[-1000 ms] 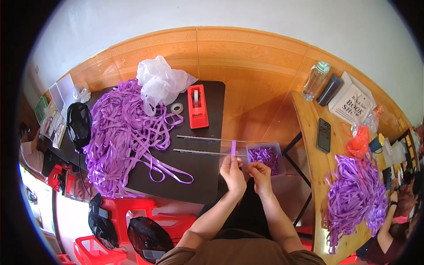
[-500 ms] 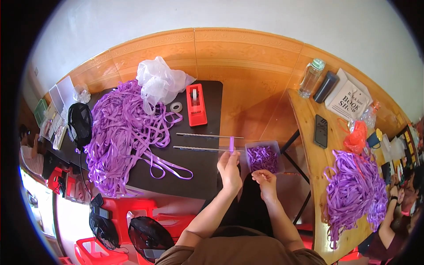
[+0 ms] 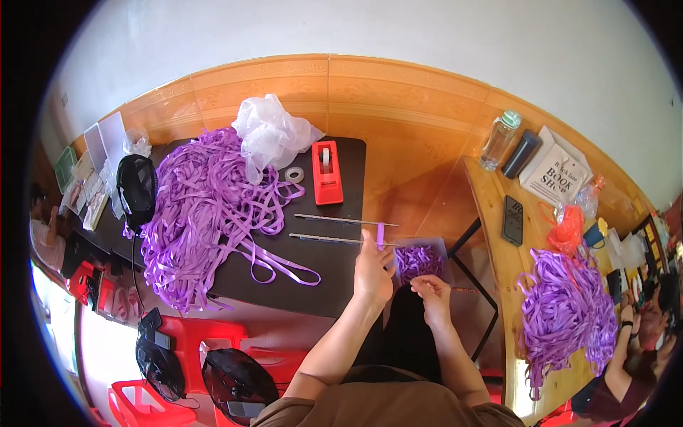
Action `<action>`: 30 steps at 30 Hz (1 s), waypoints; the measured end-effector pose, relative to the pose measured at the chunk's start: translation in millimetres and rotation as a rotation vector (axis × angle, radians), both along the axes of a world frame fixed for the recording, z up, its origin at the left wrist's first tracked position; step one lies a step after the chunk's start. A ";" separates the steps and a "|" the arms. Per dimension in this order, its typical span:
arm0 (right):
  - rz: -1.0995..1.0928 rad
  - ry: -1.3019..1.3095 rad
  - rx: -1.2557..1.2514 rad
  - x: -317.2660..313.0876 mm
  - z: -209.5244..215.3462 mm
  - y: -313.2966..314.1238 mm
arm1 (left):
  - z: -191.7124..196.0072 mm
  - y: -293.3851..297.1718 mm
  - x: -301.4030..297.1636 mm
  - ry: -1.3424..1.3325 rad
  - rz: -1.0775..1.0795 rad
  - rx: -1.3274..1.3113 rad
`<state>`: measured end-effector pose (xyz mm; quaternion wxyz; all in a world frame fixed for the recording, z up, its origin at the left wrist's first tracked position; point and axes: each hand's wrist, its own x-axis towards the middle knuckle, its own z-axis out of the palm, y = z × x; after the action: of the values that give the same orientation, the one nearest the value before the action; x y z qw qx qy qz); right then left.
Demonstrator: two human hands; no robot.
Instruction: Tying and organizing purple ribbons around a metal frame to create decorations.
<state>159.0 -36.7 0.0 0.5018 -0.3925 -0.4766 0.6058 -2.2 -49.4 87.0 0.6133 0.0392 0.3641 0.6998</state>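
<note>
ribbon loop pinched up at the table edge

ribbon piece (image 3: 380, 235), short and purple, stands upright over the front right corner of the black table (image 3: 341, 285), and the left hand (image 3: 373, 272) has it, fingers closed around its lower end. it sits right against the nearer of two thin metal rods (image 3: 334, 240) lying across the dark top, the second rod (image 3: 341, 220) parallel just behind. right hand (image 3: 431, 295) is lower, off the table edge, fingers curled in a loose pinch; whether it grips anything is too small to tell. just above that hand, a clear box (image 3: 421, 260) full of short purple ribbon bits, touching the table's right side.

moving out: a long loose strand of ribbon (image 3: 274, 265) loops across the table toward the big purple ribbon heap (image 3: 199, 213) on the left. behind the rods, a red tape dispenser (image 3: 326, 172), a clear tape roll (image 3: 294, 174) beside it, and a crumpled white plastic bag (image 3: 270, 132) resting on the heap's far side. black headphones-like object (image 3: 136, 188) at the far left of the table.

to the right, well apart, a wooden desk (image 3: 491, 206) carries a dark phone (image 3: 513, 220), a clear bottle (image 3: 499, 140), an orange bag (image 3: 567, 229) and another purple ribbon pile (image 3: 565, 309). another person's arm (image 3: 626, 341) shows at the right rim. red plastic stools (image 3: 192, 345) below the table.
</note>
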 end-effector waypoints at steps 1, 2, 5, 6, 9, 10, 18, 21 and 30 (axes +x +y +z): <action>0.002 0.000 0.024 -3.1 6.8 3.0 | 0.8 0.2 -2.2 -0.042 -0.042 -0.005; 0.017 -0.015 0.062 -4.4 15.0 9.0 | 3.8 0.1 -3.8 -0.083 -0.085 -0.007; 0.051 -0.090 0.179 -30.4 55.0 28.0 | 12.5 -3.3 -12.7 -0.140 -0.099 -0.029; 0.063 -0.127 0.253 -42.2 72.6 36.1 | 12.7 -2.9 -13.5 -0.144 -0.090 -0.026; 0.209 -0.271 0.432 -86.8 113.8 65.2 | 16.7 -3.3 -15.9 -0.180 -0.115 -0.033; 0.247 -0.261 0.451 -105.2 133.6 68.2 | 22.6 -5.4 -16.0 -0.168 -0.102 -0.023; 0.298 -0.543 0.542 -223.1 116.9 154.6 | 12.3 -5.1 -24.9 -0.176 -0.227 -0.015; 0.376 -0.549 0.271 -237.3 114.0 155.1 | 6.0 -7.6 -27.7 -0.207 -0.219 -0.012; 0.319 -0.201 0.062 -243.3 114.6 145.7 | 6.5 -5.6 -27.1 -0.215 -0.204 0.022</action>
<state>-84.3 109.0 114.6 0.3612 -0.3548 -0.5991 0.6202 -29.3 -55.1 93.5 0.7164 0.0075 0.2827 0.6378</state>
